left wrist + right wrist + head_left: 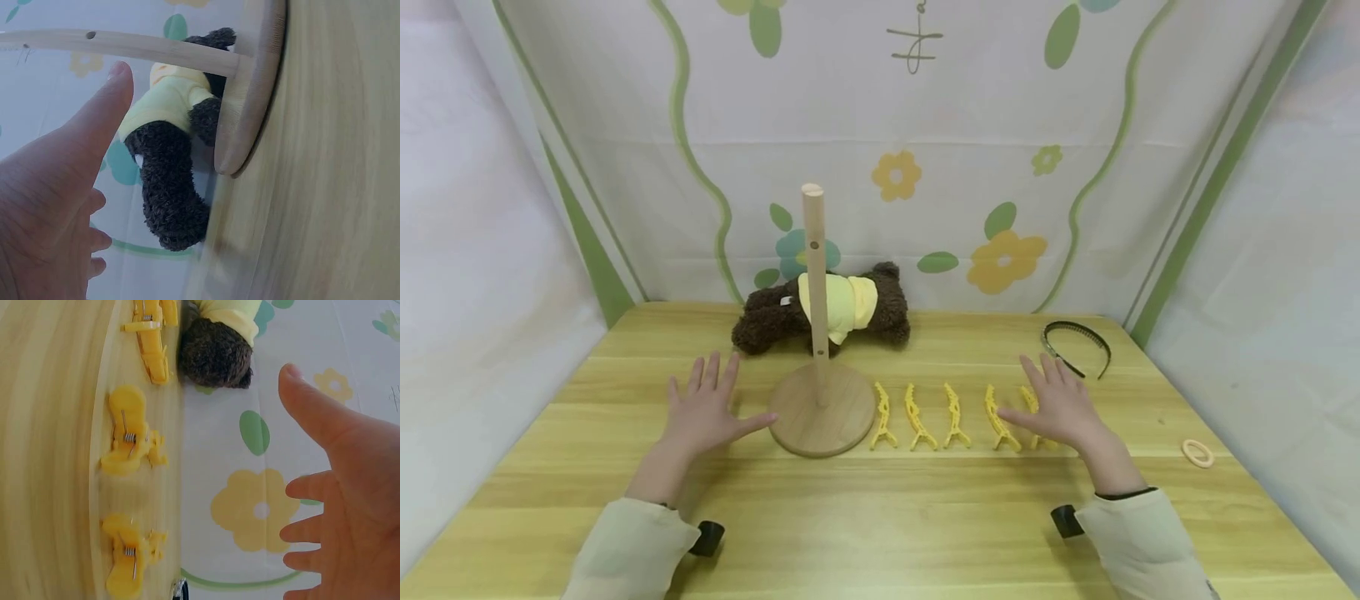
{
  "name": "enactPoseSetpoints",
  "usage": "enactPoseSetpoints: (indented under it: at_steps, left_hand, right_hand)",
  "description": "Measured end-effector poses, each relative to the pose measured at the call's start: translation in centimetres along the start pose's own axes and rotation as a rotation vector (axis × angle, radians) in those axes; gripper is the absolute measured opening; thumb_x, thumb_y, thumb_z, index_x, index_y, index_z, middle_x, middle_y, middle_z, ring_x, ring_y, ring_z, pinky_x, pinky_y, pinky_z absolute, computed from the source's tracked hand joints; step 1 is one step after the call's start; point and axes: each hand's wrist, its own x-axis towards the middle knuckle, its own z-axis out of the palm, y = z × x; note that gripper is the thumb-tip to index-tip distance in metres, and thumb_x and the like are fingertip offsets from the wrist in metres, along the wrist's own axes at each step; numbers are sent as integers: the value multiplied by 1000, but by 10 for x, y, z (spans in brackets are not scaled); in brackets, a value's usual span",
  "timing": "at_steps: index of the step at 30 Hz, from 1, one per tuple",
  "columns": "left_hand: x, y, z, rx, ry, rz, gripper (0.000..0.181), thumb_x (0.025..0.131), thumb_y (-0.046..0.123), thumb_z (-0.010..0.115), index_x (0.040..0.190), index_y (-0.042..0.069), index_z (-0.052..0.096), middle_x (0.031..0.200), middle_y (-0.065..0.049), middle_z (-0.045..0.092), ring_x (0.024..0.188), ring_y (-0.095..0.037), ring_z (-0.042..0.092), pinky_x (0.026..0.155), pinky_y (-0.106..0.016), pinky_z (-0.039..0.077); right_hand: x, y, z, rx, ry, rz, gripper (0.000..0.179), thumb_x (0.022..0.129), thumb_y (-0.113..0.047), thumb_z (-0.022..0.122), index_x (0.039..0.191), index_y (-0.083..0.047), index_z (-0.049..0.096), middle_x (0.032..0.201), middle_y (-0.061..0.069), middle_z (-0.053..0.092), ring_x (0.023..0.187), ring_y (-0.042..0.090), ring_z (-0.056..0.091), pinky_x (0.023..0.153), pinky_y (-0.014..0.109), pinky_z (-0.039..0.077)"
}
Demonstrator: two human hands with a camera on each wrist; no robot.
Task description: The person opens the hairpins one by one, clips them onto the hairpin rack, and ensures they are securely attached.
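Note:
My left hand [703, 414] is held with fingers spread and straight, holding nothing, just left of a wooden stand. The stand has an upright post [817, 292] with small holes and a round base [823, 429]; in the head view my thumb tip reaches the base's left edge. Fingers also spread, my right hand [1060, 408] holds nothing and is near a row of several yellow alligator hair clips [953, 415]. It partly hides the rightmost clips in the head view. In the right wrist view, two clips [128, 434] show their metal springs.
Behind the stand, a dark brown plush bear [891, 304] in a pale yellow top lies along the table's back edge. A black toothed headband [1078, 325] lies at the back right. Near the right edge is a peach-coloured ring [1197, 453]. Printed white curtains [955, 200] enclose the table.

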Motion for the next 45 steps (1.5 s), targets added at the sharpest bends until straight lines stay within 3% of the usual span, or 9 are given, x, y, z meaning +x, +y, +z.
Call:
enactPoseSetpoints:
  at_steps: [5, 12, 15, 21, 27, 35, 45]
  left_hand:
    - [-5, -1, 2, -77, 28, -19, 110, 65, 74, 46, 139, 6, 1, 138, -27, 1, 124, -42, -4, 86, -62, -12]
    - [-3, -3, 24, -238, 68, -23, 109, 68, 63, 56, 139, 7, -4, 139, -25, 3, 124, -41, 1, 86, -65, -5]
    - [-2, -1, 32, -307, 80, -30, 108, 68, 60, 59, 139, 9, -5, 139, -24, 3, 124, -41, 3, 87, -64, -3]
    - [-1, 9, 45, -368, 76, -6, 108, 67, 59, 60, 139, 6, 0, 139, -24, 7, 124, -41, 7, 89, -63, -1]
    - [0, 17, 57, -352, 75, 24, 105, 68, 59, 60, 138, 1, 8, 138, -25, 10, 124, -40, 9, 90, -62, 2]
    - [-2, 22, 73, -223, 108, 72, 101, 67, 65, 55, 137, 2, 20, 137, -24, 17, 123, -41, 13, 89, -62, 3]
    - [-1, 22, 78, -104, 72, 73, 100, 66, 71, 48, 138, 7, 21, 137, -23, 18, 124, -39, 12, 91, -60, 2]
  right_hand:
    - [-6, 12, 2, 38, 84, -21, 87, 78, -51, 54, 134, 6, 20, 132, 32, 19, 116, 51, 18, 84, 65, 14]
    - [-21, 35, 11, 182, 184, 22, 79, 81, -42, 55, 133, 8, 21, 127, 32, 30, 112, 48, 28, 84, 62, 20]
    - [-30, 46, 16, 242, 194, 49, 80, 80, -39, 58, 133, 7, 21, 128, 32, 29, 112, 49, 27, 85, 60, 22]
    - [-47, 66, 23, 323, 125, 150, 84, 80, -40, 58, 133, 10, 15, 128, 36, 22, 112, 52, 23, 84, 61, 22]
    - [-62, 86, 39, 357, 44, 232, 86, 81, -43, 55, 131, 14, 14, 124, 40, 22, 109, 54, 24, 83, 61, 24]
    - [-67, 94, 65, 197, 219, 293, 75, 76, -49, 58, 120, 9, 41, 118, 33, 38, 104, 49, 35, 78, 59, 26]
    - [-69, 93, 70, 188, 299, 325, 65, 77, -44, 59, 113, 9, 46, 115, 31, 41, 102, 47, 36, 77, 58, 23]
